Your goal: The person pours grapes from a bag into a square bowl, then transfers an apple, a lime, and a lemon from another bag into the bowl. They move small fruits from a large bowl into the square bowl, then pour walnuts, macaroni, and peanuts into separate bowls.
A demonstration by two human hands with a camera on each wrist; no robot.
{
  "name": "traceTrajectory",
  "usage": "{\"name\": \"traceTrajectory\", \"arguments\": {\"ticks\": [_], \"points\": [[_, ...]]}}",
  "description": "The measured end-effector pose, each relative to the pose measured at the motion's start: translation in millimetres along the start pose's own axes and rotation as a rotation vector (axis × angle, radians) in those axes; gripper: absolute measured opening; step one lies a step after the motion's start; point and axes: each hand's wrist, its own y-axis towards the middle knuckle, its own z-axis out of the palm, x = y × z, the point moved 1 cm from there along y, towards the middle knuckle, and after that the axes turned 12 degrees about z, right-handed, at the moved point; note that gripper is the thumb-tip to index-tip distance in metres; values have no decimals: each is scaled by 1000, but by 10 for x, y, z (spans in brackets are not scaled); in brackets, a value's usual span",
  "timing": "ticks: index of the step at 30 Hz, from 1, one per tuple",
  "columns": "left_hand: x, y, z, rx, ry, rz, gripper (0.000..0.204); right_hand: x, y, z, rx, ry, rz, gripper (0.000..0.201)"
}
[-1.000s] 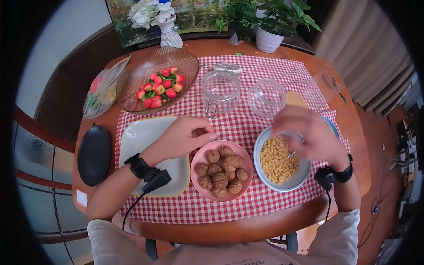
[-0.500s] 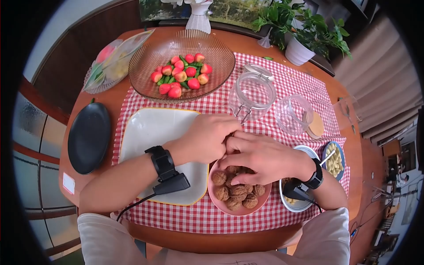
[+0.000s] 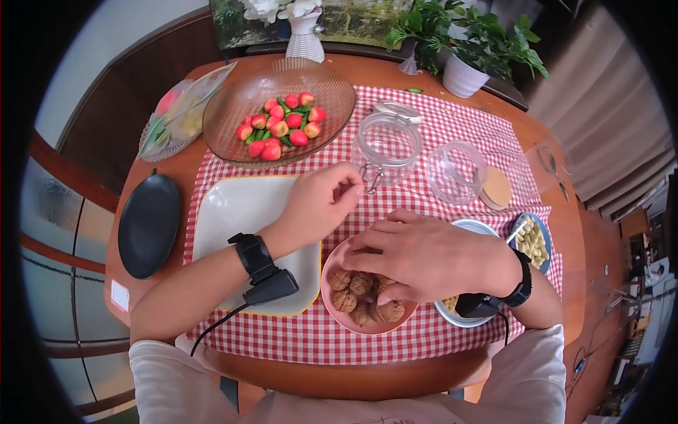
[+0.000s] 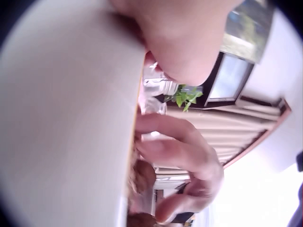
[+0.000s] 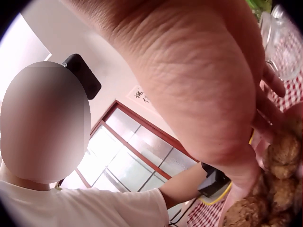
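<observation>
My right hand reaches palm down over a pink bowl of walnuts, fingers spread across its far side and thumb right at a walnut. From the right wrist view, its fingers and thumb hang among the walnuts, gripping none that shows. My left hand hovers over the right edge of a white, yellow-rimmed dish, its fingers loosely curled with nothing visible in them. Just beyond it stands a clear clip-top glass jar. The right forearm partly hides a pale bowl of yellowish bits.
A large amber glass bowl holds small red fruits and green peppers at the back left. At left lies a black oval plate. Toward the right are a clear cup, a wooden lid and a blue bowl of pale nuts.
My right hand has gone from above the bowl of yellowish bits leftward to the walnuts. Both hands met by the pink bowl half a second ago; the left has since drawn away, up and left.
</observation>
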Motion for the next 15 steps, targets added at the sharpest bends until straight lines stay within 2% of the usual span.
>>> {"name": "traceTrajectory", "arguments": {"ticks": [3,4,5,6,7,8,9,10,11,13,15], "points": [[-56,137,-72,88,74,-9,18,-9,-147,-147,-81,9,14,49],[-64,168,-113,199,104,-73,19,-1,-186,-241,-87,40,129,45],[-86,166,-144,210,104,-70,19,-2,-222,-285,-92,74,244,41],[-109,150,-155,392,147,-68,18,-77,-222,-199,-173,-9,300,37],[-140,144,-162,573,192,-65,17,-112,-199,-152,-181,-6,306,37],[-200,163,-178,658,283,34,21,-140,-147,-116,-72,-19,360,35],[-241,174,-179,664,285,38,21,-197,-107,-54,41,-31,413,34],[-274,173,-175,676,277,31,21,-341,-53,111,-34,6,300,32],[-293,168,-166,685,269,25,22,-371,-19,127,-38,7,305,32],[-246,116,-123,655,288,75,23,-381,84,122,66,78,332,31],[-213,116,-152,618,307,119,24,-329,80,6,54,127,356,24]]}}
